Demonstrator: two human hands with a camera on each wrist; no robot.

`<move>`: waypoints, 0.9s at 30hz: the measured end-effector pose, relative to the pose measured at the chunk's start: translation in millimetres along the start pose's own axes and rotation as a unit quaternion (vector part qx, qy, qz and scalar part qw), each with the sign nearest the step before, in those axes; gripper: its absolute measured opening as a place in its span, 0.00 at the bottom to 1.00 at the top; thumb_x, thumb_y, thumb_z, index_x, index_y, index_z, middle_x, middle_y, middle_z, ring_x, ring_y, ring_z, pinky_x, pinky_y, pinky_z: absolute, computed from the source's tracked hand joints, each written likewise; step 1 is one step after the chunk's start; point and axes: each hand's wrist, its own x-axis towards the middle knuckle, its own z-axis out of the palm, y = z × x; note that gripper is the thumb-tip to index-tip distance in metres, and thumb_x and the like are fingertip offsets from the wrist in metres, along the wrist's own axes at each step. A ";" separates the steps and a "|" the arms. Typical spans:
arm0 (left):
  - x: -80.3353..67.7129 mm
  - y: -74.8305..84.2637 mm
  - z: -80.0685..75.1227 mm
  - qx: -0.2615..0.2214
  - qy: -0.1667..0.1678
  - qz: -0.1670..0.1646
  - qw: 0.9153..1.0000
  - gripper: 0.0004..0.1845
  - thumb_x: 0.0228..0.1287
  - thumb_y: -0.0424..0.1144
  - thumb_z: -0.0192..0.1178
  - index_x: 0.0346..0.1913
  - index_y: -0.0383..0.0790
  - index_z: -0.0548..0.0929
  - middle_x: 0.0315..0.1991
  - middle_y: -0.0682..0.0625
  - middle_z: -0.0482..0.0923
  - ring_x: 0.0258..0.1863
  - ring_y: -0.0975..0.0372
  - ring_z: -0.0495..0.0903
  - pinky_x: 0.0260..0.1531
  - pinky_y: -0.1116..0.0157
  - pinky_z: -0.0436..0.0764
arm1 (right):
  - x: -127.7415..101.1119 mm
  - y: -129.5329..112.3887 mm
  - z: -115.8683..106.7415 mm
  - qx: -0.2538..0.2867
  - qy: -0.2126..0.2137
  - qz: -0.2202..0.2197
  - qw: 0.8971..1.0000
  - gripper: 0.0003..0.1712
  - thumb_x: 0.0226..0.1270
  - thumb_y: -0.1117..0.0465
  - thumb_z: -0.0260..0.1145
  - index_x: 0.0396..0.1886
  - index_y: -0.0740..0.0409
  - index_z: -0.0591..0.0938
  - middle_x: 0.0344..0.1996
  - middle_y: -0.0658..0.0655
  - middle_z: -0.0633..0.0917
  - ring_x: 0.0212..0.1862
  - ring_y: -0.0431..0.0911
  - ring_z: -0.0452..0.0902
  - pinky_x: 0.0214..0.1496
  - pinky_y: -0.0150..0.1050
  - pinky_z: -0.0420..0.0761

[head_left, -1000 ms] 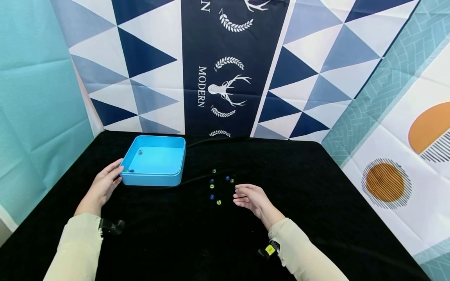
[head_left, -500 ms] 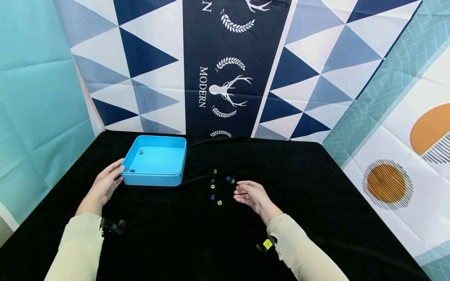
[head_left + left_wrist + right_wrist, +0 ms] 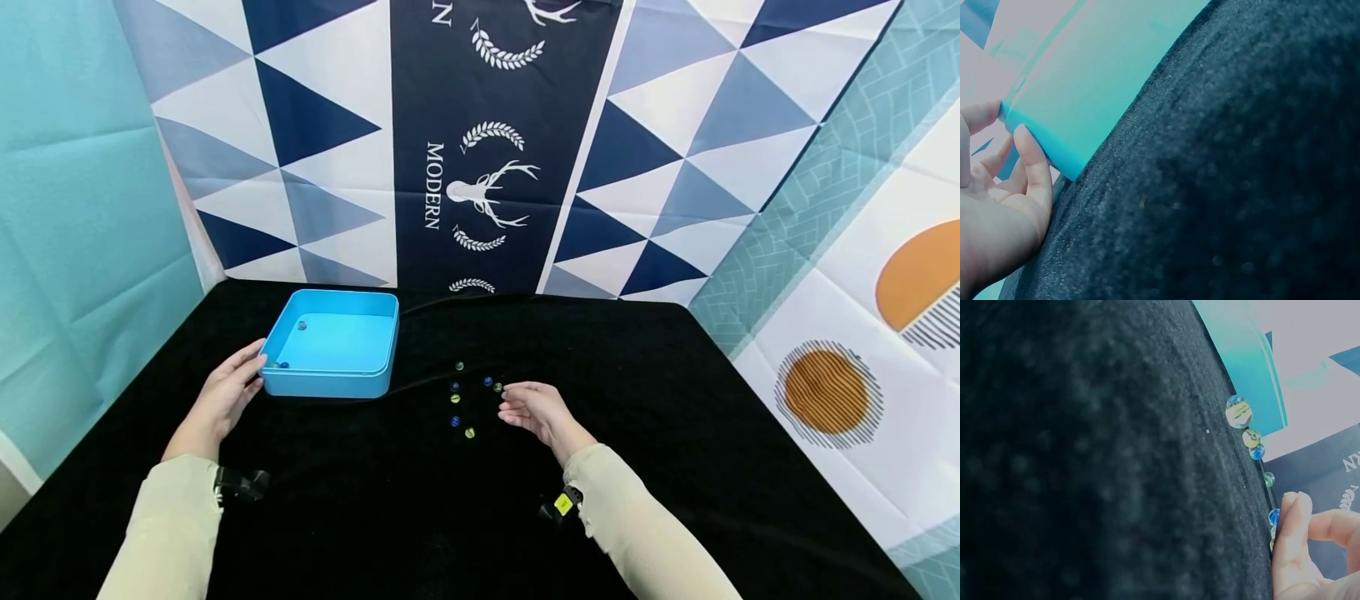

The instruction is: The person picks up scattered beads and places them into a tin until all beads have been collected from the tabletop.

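A light blue square tray [image 3: 330,383] sits on the black cloth at the left, with two marbles [image 3: 302,325] inside. My left hand [image 3: 251,367] rests with straight fingers against the tray's near left corner; the left wrist view shows the fingers [image 3: 1029,156] touching the tray wall [image 3: 1097,81]. Several glass marbles [image 3: 454,398] lie loose on the cloth right of the tray. My right hand [image 3: 504,400] hovers at their right edge, fingers loosely bent, tips just beside one marble [image 3: 498,387]. In the right wrist view a fingertip [image 3: 1291,515] is next to a blue marble [image 3: 1274,516].
The black cloth table [image 3: 675,400] is walled by patterned fabric [image 3: 480,142] at the back and both sides. A dark cable [image 3: 427,382] runs across the cloth behind the marbles. Small devices are strapped to both wrists.
My right hand has crept forward toward the nearest marbles. The left hand, the tray and the marbles have stayed put.
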 end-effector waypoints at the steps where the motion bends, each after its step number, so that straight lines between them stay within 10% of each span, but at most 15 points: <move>1: 0.2 -0.4 0.2 -0.001 0.000 0.001 1.000 0.37 0.64 0.49 0.59 0.72 0.45 0.56 0.70 0.52 0.53 0.44 0.74 0.69 0.39 0.79 0.71 | -0.8 0.2 -0.5 -0.010 -0.002 0.000 1.000 0.15 0.62 0.74 0.55 0.49 0.76 0.72 0.18 0.55 0.80 0.21 0.42 0.79 0.26 0.32 0.79; 11: -0.7 -0.3 0.7 0.009 0.001 -0.001 1.000 0.38 0.64 0.51 0.58 0.72 0.45 0.56 0.72 0.49 0.49 0.47 0.72 0.67 0.39 0.80 0.71 | -4.2 0.5 -7.2 -0.097 -0.025 0.012 0.995 0.10 0.63 0.73 0.56 0.42 0.74 0.74 0.18 0.55 0.79 0.18 0.39 0.77 0.22 0.27 0.77; 27: -1.0 0.1 0.4 0.010 0.001 -0.003 1.000 0.38 0.64 0.51 0.58 0.72 0.45 0.55 0.72 0.48 0.48 0.47 0.71 0.67 0.40 0.79 0.70 | -5.7 -2.8 4.4 0.030 -0.027 -0.047 0.998 0.17 0.63 0.72 0.58 0.51 0.74 0.72 0.25 0.56 0.81 0.25 0.41 0.78 0.28 0.29 0.78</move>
